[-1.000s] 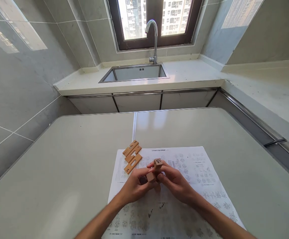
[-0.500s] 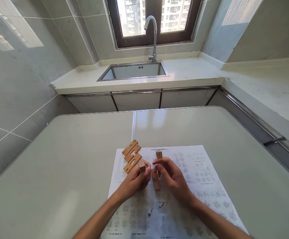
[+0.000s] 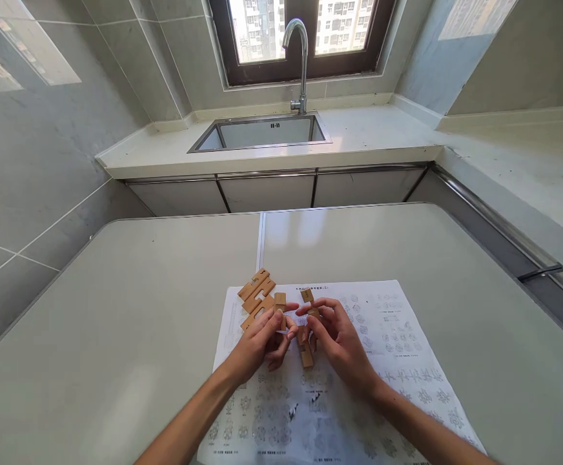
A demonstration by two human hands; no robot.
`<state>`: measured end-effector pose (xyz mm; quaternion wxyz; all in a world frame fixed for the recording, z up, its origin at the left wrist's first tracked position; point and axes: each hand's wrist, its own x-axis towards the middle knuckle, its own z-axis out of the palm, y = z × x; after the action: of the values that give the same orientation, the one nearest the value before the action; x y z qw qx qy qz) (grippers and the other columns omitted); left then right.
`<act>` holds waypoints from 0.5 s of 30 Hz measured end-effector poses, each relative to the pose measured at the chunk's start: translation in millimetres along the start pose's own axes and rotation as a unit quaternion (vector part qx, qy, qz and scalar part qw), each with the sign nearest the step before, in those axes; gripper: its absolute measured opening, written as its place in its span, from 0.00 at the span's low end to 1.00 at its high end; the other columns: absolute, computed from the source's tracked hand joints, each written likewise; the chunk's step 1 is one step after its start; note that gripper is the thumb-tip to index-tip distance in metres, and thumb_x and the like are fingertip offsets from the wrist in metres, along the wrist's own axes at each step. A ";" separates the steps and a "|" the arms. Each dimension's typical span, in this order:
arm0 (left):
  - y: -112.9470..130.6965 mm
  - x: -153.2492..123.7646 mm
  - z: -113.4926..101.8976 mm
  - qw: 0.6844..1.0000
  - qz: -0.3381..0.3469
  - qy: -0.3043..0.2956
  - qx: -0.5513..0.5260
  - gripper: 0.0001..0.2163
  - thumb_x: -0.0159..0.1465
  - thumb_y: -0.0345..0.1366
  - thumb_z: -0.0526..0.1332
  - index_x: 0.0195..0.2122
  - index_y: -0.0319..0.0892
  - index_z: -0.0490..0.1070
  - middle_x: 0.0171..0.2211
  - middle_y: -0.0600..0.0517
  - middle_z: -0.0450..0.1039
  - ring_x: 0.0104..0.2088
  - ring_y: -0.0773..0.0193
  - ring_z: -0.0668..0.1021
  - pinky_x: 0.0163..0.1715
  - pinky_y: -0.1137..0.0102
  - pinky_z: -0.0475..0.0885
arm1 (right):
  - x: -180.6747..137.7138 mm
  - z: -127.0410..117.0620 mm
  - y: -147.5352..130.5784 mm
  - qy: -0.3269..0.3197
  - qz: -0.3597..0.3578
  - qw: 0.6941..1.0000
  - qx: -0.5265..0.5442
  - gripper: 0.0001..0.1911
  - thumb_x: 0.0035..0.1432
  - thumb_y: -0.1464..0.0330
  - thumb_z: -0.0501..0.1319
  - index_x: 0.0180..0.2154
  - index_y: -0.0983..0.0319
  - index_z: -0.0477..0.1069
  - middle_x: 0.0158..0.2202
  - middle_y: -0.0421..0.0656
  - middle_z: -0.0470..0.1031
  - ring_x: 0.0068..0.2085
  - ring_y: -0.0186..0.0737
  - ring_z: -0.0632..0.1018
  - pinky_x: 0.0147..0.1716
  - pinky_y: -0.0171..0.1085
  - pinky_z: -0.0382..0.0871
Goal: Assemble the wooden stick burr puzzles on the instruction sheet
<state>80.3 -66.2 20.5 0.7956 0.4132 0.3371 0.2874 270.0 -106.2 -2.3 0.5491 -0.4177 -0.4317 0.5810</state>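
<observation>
My left hand point(image 3: 261, 341) pinches a small notched wooden block point(image 3: 280, 301) above a printed instruction sheet point(image 3: 354, 374). My right hand point(image 3: 337, 336) grips a longer wooden bar point(image 3: 305, 349), its top end sticking up above my fingers. The two wooden pieces are close together, a small gap between them. Several more flat notched wooden pieces point(image 3: 257, 297) lie side by side on the sheet's far left corner, just beyond my left hand.
The sheet lies on a pale table point(image 3: 117, 336) with a seam down its middle. Beyond the table a counter holds a steel sink point(image 3: 262, 132) and a curved tap point(image 3: 301, 58) under a window. A metal rail point(image 3: 504, 226) runs along the right counter.
The two pieces, joined together a second ago, have come apart: my left hand now holds the small block and my right hand the bar. Both hands moved slightly away from me.
</observation>
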 end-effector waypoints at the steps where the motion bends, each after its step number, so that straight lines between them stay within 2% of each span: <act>1: -0.3 0.8 -0.6 1.000 0.003 -0.001 -0.002 0.23 0.75 0.54 0.57 0.61 0.40 0.66 0.36 0.55 0.69 0.16 0.79 0.58 0.13 0.76 0.59 | 0.0 0.1 -0.3 0.000 0.002 1.000 0.008 0.14 0.73 0.56 0.62 0.51 0.55 0.62 0.51 0.47 0.79 0.34 0.37 0.81 0.33 0.39 0.76; 6: -1.2 3.0 0.4 1.000 0.005 0.002 0.000 0.25 0.75 0.56 0.54 0.58 0.39 0.67 0.31 0.56 0.68 0.15 0.76 0.58 0.13 0.76 0.59 | 0.1 -2.5 1.5 -0.021 0.011 0.999 0.024 0.16 0.73 0.55 0.62 0.51 0.55 0.59 0.49 0.47 0.81 0.33 0.38 0.82 0.34 0.40 0.77; 11: -1.8 1.9 2.3 1.000 -0.007 0.019 0.019 0.24 0.74 0.57 0.54 0.57 0.40 0.66 0.27 0.61 0.58 0.17 0.74 0.55 0.16 0.76 0.60 | 1.3 -6.1 2.5 -0.035 0.022 0.999 0.002 0.17 0.72 0.53 0.63 0.49 0.57 0.64 0.45 0.47 0.82 0.34 0.39 0.80 0.35 0.39 0.76; 13: -1.6 1.7 2.5 1.000 -0.009 0.014 0.024 0.23 0.75 0.56 0.54 0.57 0.42 0.65 0.26 0.62 0.57 0.18 0.74 0.54 0.17 0.76 0.60 | 1.9 -6.4 2.0 -0.031 0.018 0.999 -0.005 0.16 0.72 0.52 0.62 0.47 0.58 0.66 0.41 0.46 0.81 0.32 0.37 0.78 0.32 0.38 0.74; 15: -1.2 2.0 2.5 1.000 -0.010 0.005 0.029 0.22 0.74 0.56 0.54 0.53 0.41 0.66 0.26 0.61 0.57 0.18 0.73 0.54 0.17 0.75 0.60 | 2.4 -6.2 1.5 -0.029 0.015 0.999 -0.009 0.16 0.72 0.52 0.61 0.47 0.58 0.68 0.38 0.44 0.80 0.31 0.36 0.76 0.31 0.37 0.72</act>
<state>83.6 -66.4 20.0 0.7844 0.4317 0.3531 0.2715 275.4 -103.6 -5.4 0.5236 -0.4121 -0.4462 0.5974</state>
